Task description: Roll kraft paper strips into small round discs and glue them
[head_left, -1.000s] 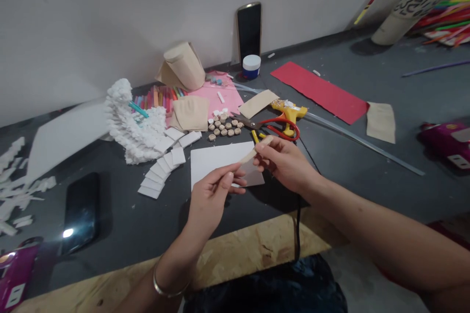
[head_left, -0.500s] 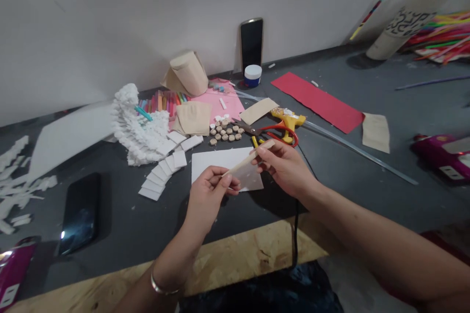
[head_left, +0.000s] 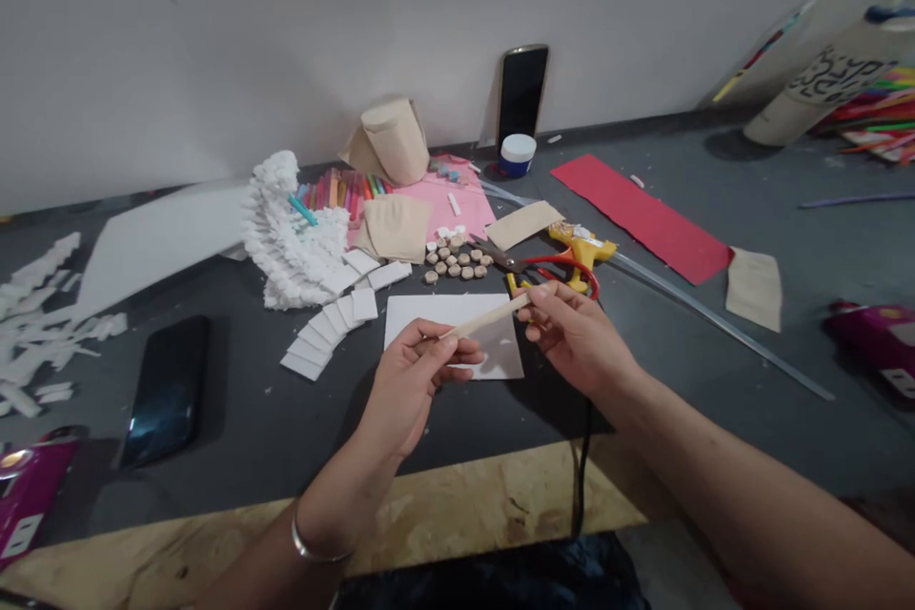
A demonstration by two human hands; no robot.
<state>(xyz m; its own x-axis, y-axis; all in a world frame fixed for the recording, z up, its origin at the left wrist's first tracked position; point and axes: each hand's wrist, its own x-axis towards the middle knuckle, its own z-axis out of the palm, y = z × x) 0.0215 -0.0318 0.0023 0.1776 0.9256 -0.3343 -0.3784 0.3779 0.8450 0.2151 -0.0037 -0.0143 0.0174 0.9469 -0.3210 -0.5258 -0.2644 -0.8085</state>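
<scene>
Stretched between both hands is a narrow beige strip [head_left: 490, 315], its colour matching the beige pieces on the table. My left hand [head_left: 421, 357] pinches its lower left end between thumb and fingers. At the upper right end, my right hand [head_left: 568, 324] grips it with thumb and forefinger. Below the strip lies a white sheet [head_left: 418, 309]. Just beyond my right hand are red-handled scissors [head_left: 550, 262] and a yellow glue gun [head_left: 590, 253]. Several small beige-topped discs [head_left: 457, 264] sit behind the sheet. Overlapping white squares [head_left: 321, 329] fan out left of my left hand.
A beige roll [head_left: 396, 143] stands by the wall near a phone [head_left: 524, 91] and a small jar [head_left: 518, 155]. Red material [head_left: 643, 214] lies right, beside a long clear stick [head_left: 721, 324]. Left are a white fluffy piece [head_left: 286, 238] and a dark phone [head_left: 166, 391].
The view has shifted, so the table's things appear farther right. My hands have drawn slightly apart, and more of the strip shows between them. Both still hold it.
</scene>
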